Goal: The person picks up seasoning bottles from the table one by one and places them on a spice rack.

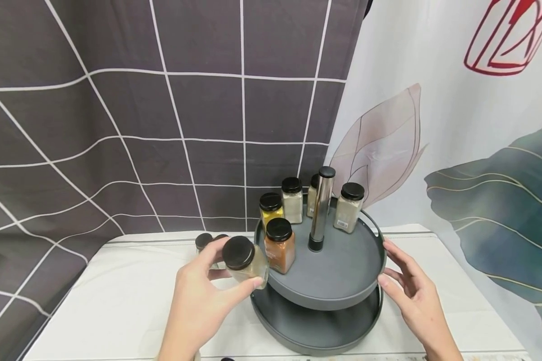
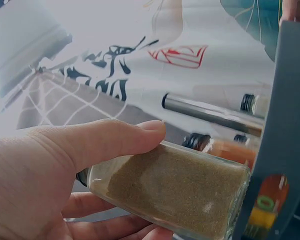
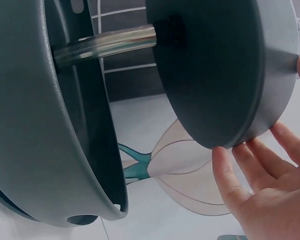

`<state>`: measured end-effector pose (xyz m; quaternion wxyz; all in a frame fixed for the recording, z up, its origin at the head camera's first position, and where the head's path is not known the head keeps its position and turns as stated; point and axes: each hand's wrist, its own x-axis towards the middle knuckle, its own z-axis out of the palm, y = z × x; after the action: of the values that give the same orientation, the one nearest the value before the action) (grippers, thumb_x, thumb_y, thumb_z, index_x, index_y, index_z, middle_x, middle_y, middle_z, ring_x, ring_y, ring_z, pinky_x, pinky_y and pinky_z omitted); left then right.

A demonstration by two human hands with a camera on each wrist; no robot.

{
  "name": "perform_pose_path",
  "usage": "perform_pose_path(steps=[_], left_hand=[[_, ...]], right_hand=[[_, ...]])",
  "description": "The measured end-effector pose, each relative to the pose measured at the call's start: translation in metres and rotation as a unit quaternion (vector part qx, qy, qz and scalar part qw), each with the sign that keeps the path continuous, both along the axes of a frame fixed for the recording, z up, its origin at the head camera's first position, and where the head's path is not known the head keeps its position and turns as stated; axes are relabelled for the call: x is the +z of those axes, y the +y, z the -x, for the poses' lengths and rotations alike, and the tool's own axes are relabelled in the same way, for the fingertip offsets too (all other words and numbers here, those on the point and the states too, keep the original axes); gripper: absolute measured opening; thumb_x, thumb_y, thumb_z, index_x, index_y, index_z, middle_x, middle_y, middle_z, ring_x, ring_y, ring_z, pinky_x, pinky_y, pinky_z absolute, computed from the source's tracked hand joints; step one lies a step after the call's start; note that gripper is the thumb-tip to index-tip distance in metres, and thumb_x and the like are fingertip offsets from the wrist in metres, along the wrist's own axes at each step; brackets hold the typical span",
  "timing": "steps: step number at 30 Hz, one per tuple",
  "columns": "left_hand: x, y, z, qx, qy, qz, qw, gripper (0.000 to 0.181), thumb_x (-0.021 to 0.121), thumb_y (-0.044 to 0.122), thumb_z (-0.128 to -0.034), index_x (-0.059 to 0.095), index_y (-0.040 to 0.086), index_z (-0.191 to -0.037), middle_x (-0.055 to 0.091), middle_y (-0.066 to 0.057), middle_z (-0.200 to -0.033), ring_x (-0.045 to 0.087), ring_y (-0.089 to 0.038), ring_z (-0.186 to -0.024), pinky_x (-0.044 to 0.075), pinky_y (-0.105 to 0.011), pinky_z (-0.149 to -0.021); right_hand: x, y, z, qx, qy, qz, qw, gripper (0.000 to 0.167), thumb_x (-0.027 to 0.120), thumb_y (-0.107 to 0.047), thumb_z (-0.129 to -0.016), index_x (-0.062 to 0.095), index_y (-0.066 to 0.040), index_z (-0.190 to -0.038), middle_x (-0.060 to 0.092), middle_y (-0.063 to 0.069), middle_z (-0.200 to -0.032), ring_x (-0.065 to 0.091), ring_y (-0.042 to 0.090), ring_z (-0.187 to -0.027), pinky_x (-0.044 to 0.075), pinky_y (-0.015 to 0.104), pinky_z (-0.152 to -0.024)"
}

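Observation:
My left hand (image 1: 203,296) grips a spice jar (image 1: 244,263) with a black lid, tilted beside the upper tier's left rim. Greyish-brown powder shows through its glass in the left wrist view. On the right, fingertips and thumb of my right hand (image 1: 417,296) touch the outer rim of the grey two-tier rack's upper tray (image 1: 339,278), fingers mostly straight. Standing on this tray are an orange-brown spice jar (image 1: 280,250), a yellow one (image 1: 271,213) and pale ones, including a jar (image 1: 349,210) at the back right. The lower tray (image 1: 316,331) sits beneath.
A metal post with a black cap (image 1: 322,205) rises from the upper tray. Behind my left hand, more black-lidded jars (image 1: 203,240) stand on the white tabletop (image 1: 131,301). A dark cap (image 1: 228,359) shows at the front edge. Grid-patterned cloth (image 1: 203,110) hangs behind.

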<state>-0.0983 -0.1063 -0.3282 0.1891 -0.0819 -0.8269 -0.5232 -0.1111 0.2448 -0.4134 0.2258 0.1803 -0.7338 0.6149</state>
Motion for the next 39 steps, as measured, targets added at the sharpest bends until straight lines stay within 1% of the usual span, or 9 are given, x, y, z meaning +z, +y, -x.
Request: perform_pose_path(steps=[6,10,13,18,22,25,31,36,39], left_hand=[[0.008,0.012,-0.001,-0.028,-0.002,-0.015,0.9995,0.063,0.097,0.014,-0.0621,0.068,0.030,-0.116,0.070,0.020,-0.099,0.065,-0.003,-0.098,0.059,-0.026,-0.079],[0.011,0.020,0.000,-0.049,0.013,-0.021,0.9985,0.063,0.097,0.015,-0.0628,0.068,0.030,-0.117,0.070,0.019,-0.100,0.066,-0.006,-0.098,0.059,-0.026,-0.079],[0.011,0.027,0.000,-0.056,0.026,-0.016,0.9980,0.061,0.097,0.018,-0.0640,0.069,0.028,-0.117,0.070,0.019,-0.101,0.067,-0.006,-0.097,0.059,-0.025,-0.080],[0.011,0.040,0.000,-0.047,0.031,0.011,0.9984,0.058,0.096,0.026,-0.0649,0.070,0.026,-0.117,0.070,0.018,-0.103,0.067,-0.004,-0.092,0.059,-0.024,-0.080],[0.010,0.051,0.002,-0.051,0.040,0.023,0.9976,0.060,0.097,0.024,-0.0644,0.070,0.023,-0.118,0.070,0.014,-0.104,0.068,-0.003,-0.091,0.059,-0.023,-0.079],[0.008,0.058,0.004,-0.055,0.047,0.026,0.9971,0.063,0.097,0.020,-0.0636,0.069,0.019,-0.120,0.070,0.011,-0.104,0.068,-0.002,-0.090,0.058,-0.022,-0.078],[0.003,0.070,0.006,-0.045,0.050,0.049,0.9966,0.065,0.096,0.021,-0.0632,0.068,0.014,-0.121,0.069,0.011,-0.103,0.067,0.000,-0.084,0.057,-0.021,-0.075],[-0.002,0.079,0.007,-0.025,0.080,0.080,0.9932,0.067,0.097,0.025,-0.0620,0.069,0.011,-0.121,0.070,0.010,-0.103,0.063,-0.001,-0.079,0.056,-0.021,-0.072],[-0.005,0.084,0.007,-0.016,0.096,0.092,0.9910,0.066,0.097,0.026,-0.0620,0.069,0.010,-0.120,0.070,0.008,-0.103,0.063,-0.002,-0.080,0.055,-0.021,-0.071]], right_hand=[[0.000,0.001,0.001,0.003,-0.003,-0.003,1.0000,0.060,0.055,0.021,-0.090,0.040,0.010,-0.147,0.045,0.010,-0.153,0.040,0.011,-0.140,0.045,0.015,-0.100],[0.000,0.000,0.001,0.004,-0.003,-0.002,1.0000,0.060,0.054,0.021,-0.090,0.040,0.010,-0.147,0.044,0.011,-0.154,0.040,0.011,-0.140,0.045,0.015,-0.101],[0.000,0.000,0.001,0.002,-0.003,-0.005,1.0000,0.060,0.055,0.021,-0.090,0.040,0.010,-0.147,0.044,0.010,-0.154,0.040,0.011,-0.140,0.045,0.015,-0.100],[-0.001,-0.001,0.001,-0.010,-0.004,-0.003,0.9999,0.061,0.057,0.021,-0.089,0.042,0.009,-0.146,0.045,0.010,-0.153,0.041,0.011,-0.139,0.045,0.014,-0.100],[-0.002,-0.003,0.001,-0.022,-0.009,0.003,0.9997,0.061,0.058,0.021,-0.088,0.044,0.007,-0.146,0.047,0.010,-0.152,0.042,0.011,-0.138,0.045,0.014,-0.099],[-0.002,-0.002,0.002,-0.024,-0.008,-0.003,0.9997,0.061,0.058,0.021,-0.088,0.043,0.007,-0.146,0.046,0.010,-0.152,0.042,0.011,-0.139,0.045,0.014,-0.099],[-0.002,-0.002,0.001,-0.025,-0.009,0.001,0.9997,0.061,0.058,0.021,-0.088,0.044,0.007,-0.146,0.046,0.011,-0.152,0.042,0.011,-0.139,0.045,0.014,-0.099],[-0.002,-0.002,0.001,-0.020,-0.009,0.004,0.9997,0.061,0.058,0.021,-0.088,0.043,0.008,-0.146,0.046,0.010,-0.152,0.041,0.011,-0.139,0.045,0.014,-0.099],[-0.002,-0.002,0.000,-0.015,-0.006,0.006,0.9999,0.061,0.057,0.021,-0.088,0.042,0.009,-0.146,0.046,0.011,-0.153,0.041,0.011,-0.139,0.045,0.015,-0.099]])
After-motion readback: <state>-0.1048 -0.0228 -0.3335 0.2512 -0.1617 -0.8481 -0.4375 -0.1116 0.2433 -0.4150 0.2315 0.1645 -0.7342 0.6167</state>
